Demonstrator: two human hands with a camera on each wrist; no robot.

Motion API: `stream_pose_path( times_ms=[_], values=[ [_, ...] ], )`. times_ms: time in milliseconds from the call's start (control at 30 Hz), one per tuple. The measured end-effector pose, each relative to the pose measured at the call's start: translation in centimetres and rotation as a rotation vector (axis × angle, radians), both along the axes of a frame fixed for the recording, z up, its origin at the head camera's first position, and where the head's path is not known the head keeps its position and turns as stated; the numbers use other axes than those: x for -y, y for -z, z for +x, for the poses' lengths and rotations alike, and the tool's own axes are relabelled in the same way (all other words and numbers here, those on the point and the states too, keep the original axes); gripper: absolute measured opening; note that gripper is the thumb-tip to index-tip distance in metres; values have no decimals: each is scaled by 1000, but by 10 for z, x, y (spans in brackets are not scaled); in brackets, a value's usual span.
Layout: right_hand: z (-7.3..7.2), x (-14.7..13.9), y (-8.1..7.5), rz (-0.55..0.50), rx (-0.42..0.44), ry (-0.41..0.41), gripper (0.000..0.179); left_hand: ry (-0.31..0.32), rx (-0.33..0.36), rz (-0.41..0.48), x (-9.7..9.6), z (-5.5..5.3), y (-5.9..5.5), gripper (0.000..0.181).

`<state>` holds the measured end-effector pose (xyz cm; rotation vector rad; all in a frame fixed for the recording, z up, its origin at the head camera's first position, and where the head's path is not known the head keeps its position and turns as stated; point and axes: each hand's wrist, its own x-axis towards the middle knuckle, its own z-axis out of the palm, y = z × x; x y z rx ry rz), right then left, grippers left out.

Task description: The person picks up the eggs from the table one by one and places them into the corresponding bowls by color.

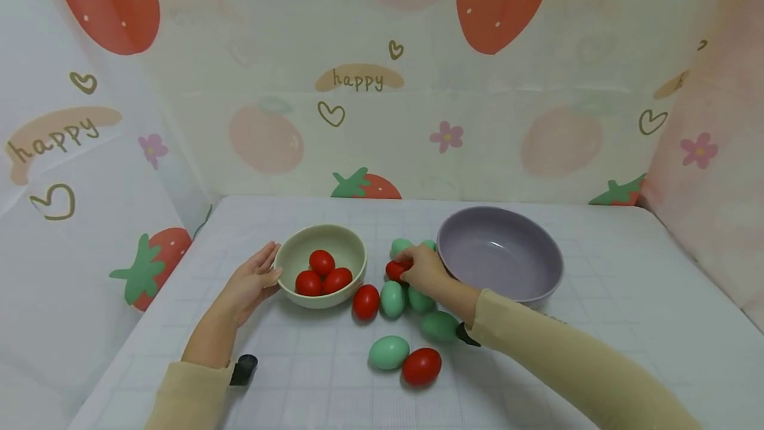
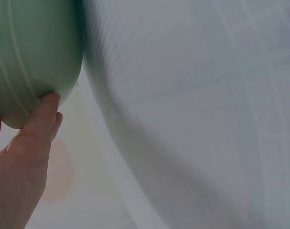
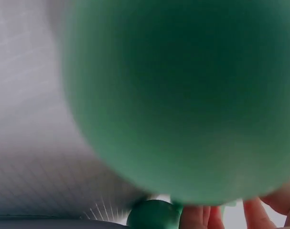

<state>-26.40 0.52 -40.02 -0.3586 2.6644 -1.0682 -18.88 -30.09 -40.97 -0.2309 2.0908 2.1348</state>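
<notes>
My left hand [image 1: 247, 287] rests against the left side of a pale green bowl [image 1: 286, 287], its fingers nearly straight along the outer wall in the left wrist view. Three red eggs [image 1: 322, 262] lie inside this bowl. With the fingertips of my right hand [image 1: 426, 274], I pinch a red egg [image 1: 393, 271] among several green eggs [image 1: 393, 299]. Beside the bowl lies another red egg [image 1: 366, 302]. A large, blurred green egg [image 3: 183, 105] fills much of the right wrist view, hiding what those fingers hold there.
A wide purple bowl [image 1: 501, 254] with nothing in it stands right of the eggs, close to my right forearm. Nearer the front, a green egg [image 1: 388, 352] lies next to a red egg [image 1: 421, 367]. A printed cloth [image 1: 370, 138] hangs behind the white table [image 1: 286, 377].
</notes>
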Motion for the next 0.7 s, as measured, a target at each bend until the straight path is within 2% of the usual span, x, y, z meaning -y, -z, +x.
stream_pose_path(
  times_ms=[367,700],
  values=[
    [2,0,4,-12,-23,-40,45,0,21,-15,-1,0,-2,72],
    [2,1,5,2,-23,-19,49,-3,26,-21,-2,1,-2,71]
  ],
)
